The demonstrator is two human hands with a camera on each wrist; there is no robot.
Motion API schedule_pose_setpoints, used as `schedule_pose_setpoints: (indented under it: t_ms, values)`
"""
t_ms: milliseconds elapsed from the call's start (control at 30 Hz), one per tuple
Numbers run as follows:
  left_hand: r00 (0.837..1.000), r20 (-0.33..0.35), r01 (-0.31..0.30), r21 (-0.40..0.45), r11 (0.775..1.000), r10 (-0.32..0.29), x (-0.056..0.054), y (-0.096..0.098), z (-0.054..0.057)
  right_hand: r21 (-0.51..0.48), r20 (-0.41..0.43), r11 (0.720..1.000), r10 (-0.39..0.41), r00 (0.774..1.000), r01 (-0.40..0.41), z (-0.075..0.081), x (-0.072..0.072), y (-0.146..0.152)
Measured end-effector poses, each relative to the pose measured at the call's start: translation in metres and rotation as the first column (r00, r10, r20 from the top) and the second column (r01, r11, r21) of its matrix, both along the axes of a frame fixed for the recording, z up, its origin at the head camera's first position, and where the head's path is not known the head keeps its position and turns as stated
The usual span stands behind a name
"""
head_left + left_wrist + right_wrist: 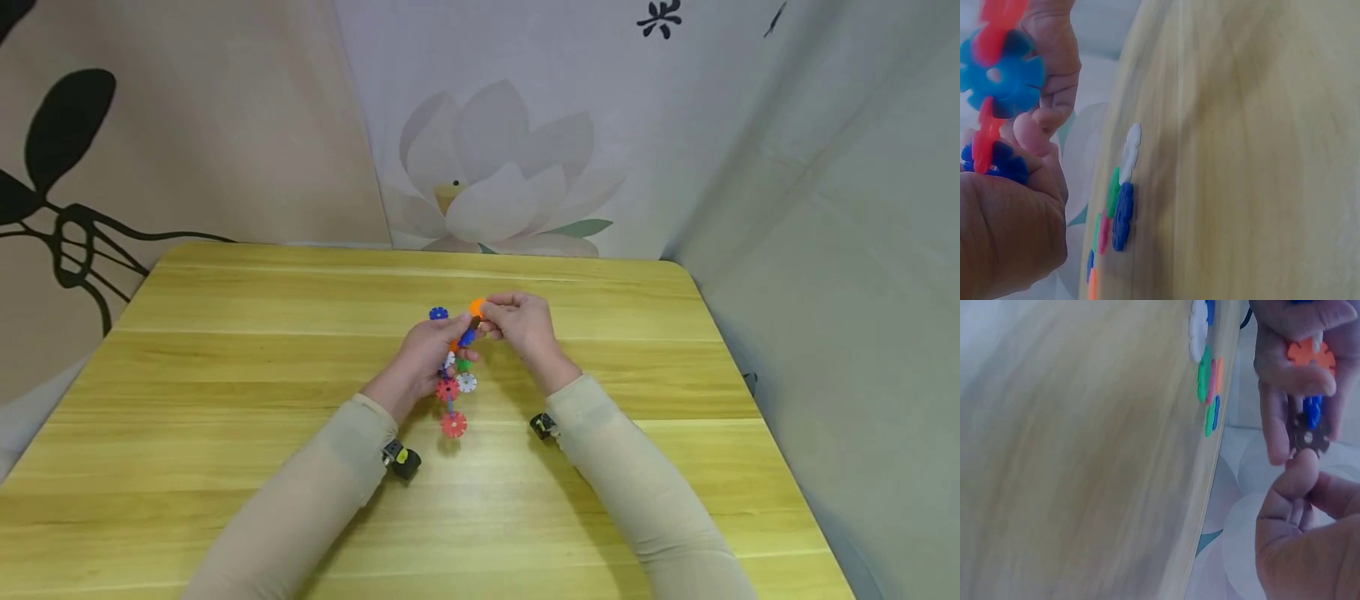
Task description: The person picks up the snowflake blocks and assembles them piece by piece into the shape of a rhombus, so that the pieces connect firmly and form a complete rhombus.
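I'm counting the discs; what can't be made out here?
Pinched orange disc, head view: right part, behind the right hand.
Chain, head view: partly behind the left hand.
Top red disc, left wrist view: blurred, cut off by the top edge.
Brown disc, right wrist view: lower edge partly behind the right hand.

Both sleeves (311, 492) are beige; wrist cameras (407, 464) seem black.
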State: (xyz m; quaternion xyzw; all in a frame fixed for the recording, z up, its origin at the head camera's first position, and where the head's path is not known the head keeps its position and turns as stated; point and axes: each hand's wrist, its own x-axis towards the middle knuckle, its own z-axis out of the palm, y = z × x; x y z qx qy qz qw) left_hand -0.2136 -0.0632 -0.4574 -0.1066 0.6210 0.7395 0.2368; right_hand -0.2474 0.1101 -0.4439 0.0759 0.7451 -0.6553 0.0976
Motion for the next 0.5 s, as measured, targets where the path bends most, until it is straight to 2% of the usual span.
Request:
schedule_pose_setpoints:
  t_ms: [233, 500]
  values:
    - [0.999, -0.015, -0.030, 0.013, 0.999, 0.031, 0.001, 0.000, 0.002, 0.004, -0.042, 1.000, -0.022, 0.999, 0.022, 0.003, 0.006, -0.004]
    - [0.999, 0.004, -0.048, 0.011, 0.999, 0.048, 0.001, -0.001, 0.004, 0.052, -0.061, 0.999, 0.013, 0.998, -0.010, 0.005, 0.012, -0.002]
